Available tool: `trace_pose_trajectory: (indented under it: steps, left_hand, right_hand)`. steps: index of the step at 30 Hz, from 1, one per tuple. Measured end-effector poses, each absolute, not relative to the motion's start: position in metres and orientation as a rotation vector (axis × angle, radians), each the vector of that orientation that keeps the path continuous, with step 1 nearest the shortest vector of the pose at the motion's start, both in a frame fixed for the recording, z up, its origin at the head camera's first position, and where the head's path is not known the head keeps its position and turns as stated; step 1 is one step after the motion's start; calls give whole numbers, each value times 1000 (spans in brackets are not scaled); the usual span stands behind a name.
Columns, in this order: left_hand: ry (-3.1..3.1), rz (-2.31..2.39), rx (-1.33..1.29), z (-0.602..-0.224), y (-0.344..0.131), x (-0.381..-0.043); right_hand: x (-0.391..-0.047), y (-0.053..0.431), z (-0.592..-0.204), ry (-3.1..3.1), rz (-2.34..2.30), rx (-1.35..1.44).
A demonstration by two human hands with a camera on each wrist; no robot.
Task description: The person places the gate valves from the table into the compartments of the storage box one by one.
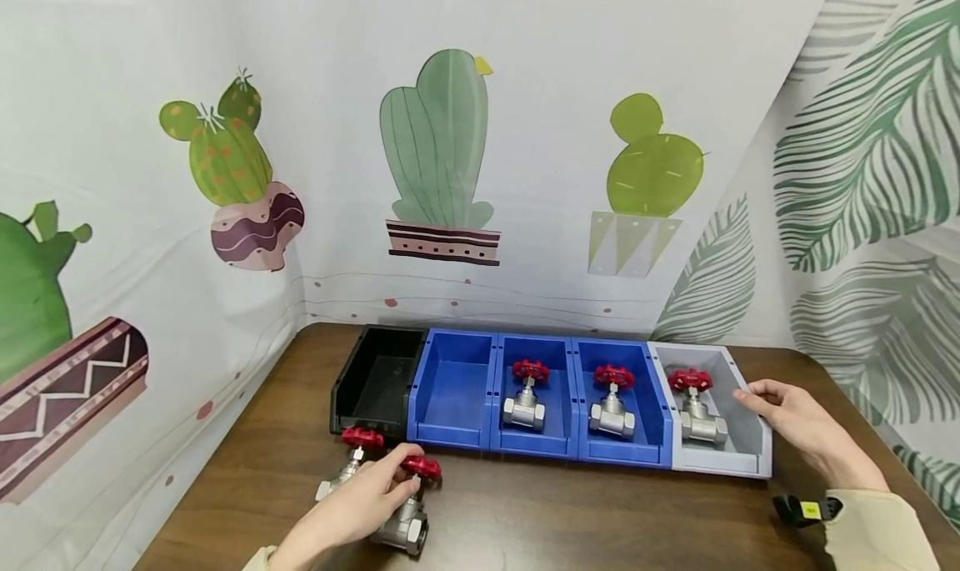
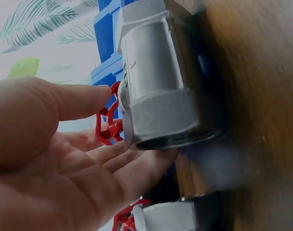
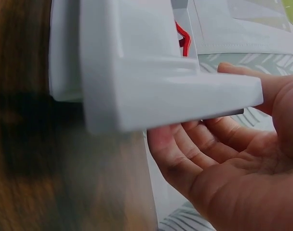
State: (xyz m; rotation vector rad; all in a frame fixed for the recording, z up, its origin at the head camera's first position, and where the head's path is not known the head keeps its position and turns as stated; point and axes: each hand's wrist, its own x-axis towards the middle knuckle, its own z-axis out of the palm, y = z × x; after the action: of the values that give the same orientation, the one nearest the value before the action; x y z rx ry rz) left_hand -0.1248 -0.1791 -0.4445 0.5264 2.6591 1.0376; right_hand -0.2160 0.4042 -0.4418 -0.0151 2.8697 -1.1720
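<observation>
My left hand (image 1: pixel 363 500) grips a gate valve (image 1: pixel 405 528) by its red handwheel (image 2: pixel 109 126), thumb on one side and fingers on the other. In the left wrist view its steel body fills the upper middle; whether it touches the table cannot be told. Just beyond that hand stands a second gate valve (image 1: pixel 341 473), partly covered by it. On the right, my right hand (image 1: pixel 806 425) holds the side wall of a grey bin (image 1: pixel 753 463), thumb over the edge and fingers outside. One red-wheeled gate valve (image 1: pixel 701 423) lies in that bin.
Left of the grey bin, two blue bins (image 1: pixel 536 442) (image 1: pixel 624 452) hold one gate valve each. Farther left come a bare blue bin (image 1: pixel 453 392) and a black bin (image 1: pixel 378 388). A black strap with a yellow label (image 1: pixel 808 511) is at the right wrist. A printed curtain hangs behind the wooden table (image 1: pixel 570 521).
</observation>
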Motion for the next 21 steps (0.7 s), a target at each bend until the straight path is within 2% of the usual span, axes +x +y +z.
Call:
trace_pose_trajectory:
  steps: [21]
  left_hand:
    - [2822, 1070, 518, -453, -175, -129]
  right_hand:
    - [-218, 410, -443, 2895, -1128, -30]
